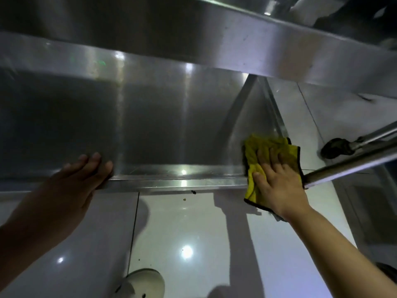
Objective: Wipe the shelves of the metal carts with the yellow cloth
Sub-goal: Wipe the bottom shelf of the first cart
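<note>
I look down at the lowest shelf (150,130) of a metal cart, a dull steel tray with a raised front rim. A folded yellow cloth (253,147) with a dark border lies over the shelf's front right corner, part of it hanging over the rim. My right hand (277,181) presses flat on the cloth with straight fingers. My left hand (83,179) rests on the front rim at the left, fingers lying over the edge onto the shelf.
A higher cart shelf (214,39) runs across the top of the view. At the right stands a second cart's leg tube (352,166) and a black caster (335,148). Glossy white floor tiles (193,233) lie below, with a white shoe (144,282) near the bottom edge.
</note>
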Tool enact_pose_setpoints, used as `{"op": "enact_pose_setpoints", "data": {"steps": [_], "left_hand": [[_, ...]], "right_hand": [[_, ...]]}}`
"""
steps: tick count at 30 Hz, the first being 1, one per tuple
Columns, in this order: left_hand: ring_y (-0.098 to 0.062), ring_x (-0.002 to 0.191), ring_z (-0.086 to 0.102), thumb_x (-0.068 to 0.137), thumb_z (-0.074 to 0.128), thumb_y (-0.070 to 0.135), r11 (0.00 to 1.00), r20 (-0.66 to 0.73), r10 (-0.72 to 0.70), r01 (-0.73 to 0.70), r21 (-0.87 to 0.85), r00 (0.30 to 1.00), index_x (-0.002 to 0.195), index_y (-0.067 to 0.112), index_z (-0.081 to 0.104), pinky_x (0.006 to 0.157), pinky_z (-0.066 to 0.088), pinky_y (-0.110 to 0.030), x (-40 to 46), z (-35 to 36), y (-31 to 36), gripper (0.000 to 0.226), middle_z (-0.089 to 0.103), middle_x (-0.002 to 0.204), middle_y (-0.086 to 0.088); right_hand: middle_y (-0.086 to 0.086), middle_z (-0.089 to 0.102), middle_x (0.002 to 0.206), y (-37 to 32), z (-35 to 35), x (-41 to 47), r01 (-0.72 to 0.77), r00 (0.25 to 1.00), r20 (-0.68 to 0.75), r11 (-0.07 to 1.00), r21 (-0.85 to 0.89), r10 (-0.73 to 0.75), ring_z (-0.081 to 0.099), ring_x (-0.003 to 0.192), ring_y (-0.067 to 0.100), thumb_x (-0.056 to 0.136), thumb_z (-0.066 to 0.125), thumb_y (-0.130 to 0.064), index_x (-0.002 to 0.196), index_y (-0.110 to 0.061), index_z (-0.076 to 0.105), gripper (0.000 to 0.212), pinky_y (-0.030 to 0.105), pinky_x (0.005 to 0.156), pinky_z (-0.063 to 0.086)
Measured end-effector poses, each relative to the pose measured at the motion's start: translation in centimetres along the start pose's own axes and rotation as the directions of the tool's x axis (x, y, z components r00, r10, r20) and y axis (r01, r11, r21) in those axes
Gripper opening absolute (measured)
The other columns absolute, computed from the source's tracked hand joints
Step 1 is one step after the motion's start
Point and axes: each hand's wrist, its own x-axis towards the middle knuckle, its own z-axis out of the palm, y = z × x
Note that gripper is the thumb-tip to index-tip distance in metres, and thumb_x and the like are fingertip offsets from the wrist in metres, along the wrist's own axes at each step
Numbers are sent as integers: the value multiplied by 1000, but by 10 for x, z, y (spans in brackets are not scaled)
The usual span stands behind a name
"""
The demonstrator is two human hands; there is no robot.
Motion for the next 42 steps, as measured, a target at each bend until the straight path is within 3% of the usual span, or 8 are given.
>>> {"op": "enact_pose_setpoints", "data": {"steps": [5, 8, 12, 21, 26, 33, 38, 42], "left_hand": [[-40, 116, 39, 82, 28, 13, 1000, -82, -22, 22, -2, 996, 131, 10, 42, 79, 45, -61, 0, 5, 3, 51, 51, 127, -24], [-38, 116, 39, 82, 29, 13, 1000, -56, -5, 6, 18, 998, 129, 10, 43, 78, 46, -58, 5, 0, 6, 50, 53, 125, -24], [-36, 116, 38, 82, 30, 15, 1000, -35, 12, -12, 15, 999, 130, 10, 42, 78, 48, -57, 7, -4, 6, 50, 55, 124, -24], [-43, 116, 51, 83, 31, 20, 997, 30, -7, 5, 75, 1000, 135, 12, 40, 87, 43, -50, 6, -2, -2, 53, 54, 129, -24], [-39, 119, 39, 82, 30, 21, 1000, 32, -14, 14, 13, 999, 133, 12, 41, 79, 48, -60, 5, -4, 2, 53, 51, 130, -23], [-38, 119, 38, 78, 31, 20, 999, 20, -27, 27, 21, 999, 132, 11, 42, 81, 47, -60, 3, -4, 9, 56, 52, 128, -24], [-38, 122, 40, 74, 56, 10, 998, 35, -29, 27, 63, 999, 135, 10, 41, 89, 42, -53, 2, -3, 8, 63, 50, 131, -24], [-37, 122, 46, 79, 35, 23, 996, 27, -34, 32, 88, 999, 135, 11, 42, 91, 38, -45, 1, -9, 10, 58, 52, 133, -21]], "right_hand": [[12, 28, 156, 9, 4, 5, 21, 1000, 0, 998, -62, -21, 25, 142, 34, 73, -17, -81, 153, -24, 19, 105, 47, 114, 20], [-3, 5, 162, 11, 2, 42, -10, 999, -37, 996, -87, 7, 6, 148, 24, 73, -2, -76, 147, -45, -4, 79, 43, 117, 11], [-2, -6, 162, -3, -7, 97, -55, 998, -15, 997, -56, 54, -4, 148, 29, 93, 25, -65, 150, -44, 1, 65, 45, 117, 0], [5, -5, 162, -44, -17, 156, -49, 999, -21, 999, 11, 49, -5, 147, 33, 97, 32, -56, 152, -41, 4, 63, 47, 117, -2], [1, -6, 162, -52, -1, 97, 117, 993, -5, 992, -45, -117, -6, 148, 29, 76, 10, -72, 150, -44, 0, 79, 42, 117, -2], [-4, -20, 159, -50, 7, 25, 260, 964, 90, 959, -110, -251, -20, 146, 22, 69, -12, -69, 132, -49, -28, 69, 36, 116, -12], [-6, -16, 160, -62, 3, 61, 249, 968, 55, 965, -79, -245, -18, 146, 22, 71, -2, -73, 144, -49, -13, 78, 39, 116, -9], [-2, -10, 162, -84, -5, 114, 228, 974, 2, 970, -85, -228, -10, 148, 28, 89, 16, -68, 150, -45, -2, 68, 43, 117, -4]]}}
